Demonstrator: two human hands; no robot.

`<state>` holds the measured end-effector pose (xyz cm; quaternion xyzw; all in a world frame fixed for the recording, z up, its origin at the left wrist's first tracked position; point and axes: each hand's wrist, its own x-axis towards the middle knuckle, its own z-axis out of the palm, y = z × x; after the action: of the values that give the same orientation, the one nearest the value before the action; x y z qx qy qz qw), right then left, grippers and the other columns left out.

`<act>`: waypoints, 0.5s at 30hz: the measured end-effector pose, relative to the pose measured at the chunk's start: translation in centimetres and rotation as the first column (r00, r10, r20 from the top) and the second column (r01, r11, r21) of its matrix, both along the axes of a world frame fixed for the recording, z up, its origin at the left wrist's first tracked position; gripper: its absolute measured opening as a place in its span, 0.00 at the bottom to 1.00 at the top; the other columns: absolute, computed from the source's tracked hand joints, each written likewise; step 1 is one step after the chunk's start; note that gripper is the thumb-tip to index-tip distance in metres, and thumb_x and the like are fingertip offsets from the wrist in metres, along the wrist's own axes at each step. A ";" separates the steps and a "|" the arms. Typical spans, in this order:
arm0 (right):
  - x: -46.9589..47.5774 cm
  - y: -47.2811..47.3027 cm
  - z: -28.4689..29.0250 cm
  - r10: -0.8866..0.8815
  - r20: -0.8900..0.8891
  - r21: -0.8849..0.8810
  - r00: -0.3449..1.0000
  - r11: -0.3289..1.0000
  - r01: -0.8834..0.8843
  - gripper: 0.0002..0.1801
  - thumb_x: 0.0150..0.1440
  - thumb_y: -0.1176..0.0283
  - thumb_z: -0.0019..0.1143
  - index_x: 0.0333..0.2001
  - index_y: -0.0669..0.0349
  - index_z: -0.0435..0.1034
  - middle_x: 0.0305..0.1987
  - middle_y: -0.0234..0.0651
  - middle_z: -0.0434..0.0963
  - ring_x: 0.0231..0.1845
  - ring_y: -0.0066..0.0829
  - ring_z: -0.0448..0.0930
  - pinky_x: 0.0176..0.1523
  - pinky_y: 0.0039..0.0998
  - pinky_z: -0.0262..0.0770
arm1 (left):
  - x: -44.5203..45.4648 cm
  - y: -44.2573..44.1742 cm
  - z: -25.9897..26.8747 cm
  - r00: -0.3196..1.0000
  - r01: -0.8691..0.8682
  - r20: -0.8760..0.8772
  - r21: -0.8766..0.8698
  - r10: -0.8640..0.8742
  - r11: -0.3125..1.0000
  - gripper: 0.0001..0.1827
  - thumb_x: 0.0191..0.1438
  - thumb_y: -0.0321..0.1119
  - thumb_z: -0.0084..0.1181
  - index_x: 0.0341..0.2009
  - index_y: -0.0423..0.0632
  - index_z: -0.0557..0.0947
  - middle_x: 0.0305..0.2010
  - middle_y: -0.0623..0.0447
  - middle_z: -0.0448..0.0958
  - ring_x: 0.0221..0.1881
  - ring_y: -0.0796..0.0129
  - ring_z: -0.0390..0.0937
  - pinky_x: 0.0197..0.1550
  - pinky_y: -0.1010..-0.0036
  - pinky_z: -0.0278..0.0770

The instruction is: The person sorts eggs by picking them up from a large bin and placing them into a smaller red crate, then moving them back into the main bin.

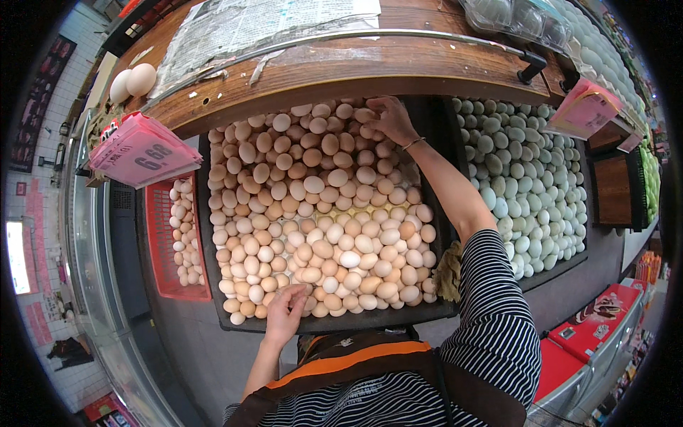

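Note:
Brown and cream hen's eggs (322, 249) lie heaped in a black display bin (341, 323) in front of me. My right hand (394, 120) reaches to the bin's far edge, its fingers curled over eggs beneath the wooden shelf. Whether it grips one is hard to make out. At the near edge, my left hand (288, 314) touches the front eggs with thumb and fingers bent. Its fingertips are partly hidden, so a hold on an egg cannot be confirmed. Part of a yellowish egg tray (363, 211) shows between the layers of eggs.
A wooden shelf (320, 80) with a metal rail overhangs the bin's back. Two eggs (134, 82) and newspaper (256, 32) lie on it. Pale green eggs (525, 187) fill the right bin. At left stands a red plastic crate (160, 251). A brown cloth (447, 272) hangs near my right arm.

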<state>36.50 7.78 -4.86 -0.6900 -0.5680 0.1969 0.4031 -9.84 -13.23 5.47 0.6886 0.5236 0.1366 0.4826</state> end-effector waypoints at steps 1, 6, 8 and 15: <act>-0.4 -0.3 -0.1 -0.017 -0.003 0.004 1.000 1.000 0.017 0.34 0.40 0.59 0.74 0.51 0.60 0.71 0.60 0.44 0.66 0.61 0.43 0.69 0.61 0.40 0.71 | 0.2 0.0 0.3 1.000 -0.004 0.000 -0.003 0.004 1.000 0.13 0.57 0.28 0.59 0.47 0.43 0.79 0.42 0.48 0.80 0.38 0.67 0.80 0.39 0.74 0.78; -1.6 -1.1 -0.4 -0.181 0.163 0.174 0.970 0.973 0.152 0.27 0.46 0.61 0.71 0.47 0.61 0.72 0.55 0.44 0.70 0.57 0.39 0.73 0.56 0.36 0.74 | 0.5 0.2 0.5 0.999 0.007 0.047 0.025 -0.009 1.000 0.12 0.57 0.27 0.58 0.47 0.42 0.79 0.43 0.48 0.80 0.39 0.67 0.79 0.40 0.74 0.78; -1.7 -1.5 -0.4 -0.279 -0.017 0.117 0.960 0.953 0.279 0.23 0.49 0.62 0.69 0.45 0.63 0.72 0.48 0.43 0.74 0.48 0.37 0.76 0.50 0.34 0.76 | 0.6 0.2 0.6 0.998 0.015 0.053 0.032 -0.017 0.999 0.12 0.57 0.26 0.57 0.47 0.42 0.79 0.43 0.48 0.80 0.39 0.66 0.79 0.41 0.74 0.78; -3.8 -4.0 -3.1 -0.252 -0.661 -0.121 0.707 0.966 0.230 0.16 0.55 0.70 0.57 0.45 0.66 0.67 0.29 0.39 0.73 0.23 0.35 0.72 0.31 0.33 0.72 | 1.1 0.0 0.6 0.999 0.037 0.037 -0.017 -0.036 0.999 0.11 0.58 0.25 0.55 0.47 0.42 0.79 0.45 0.48 0.79 0.44 0.65 0.79 0.45 0.73 0.79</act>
<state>32.72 3.81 -7.96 -0.6466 -0.2866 0.3861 0.5922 -8.74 -13.27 6.04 0.6912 0.5033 0.1356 0.5005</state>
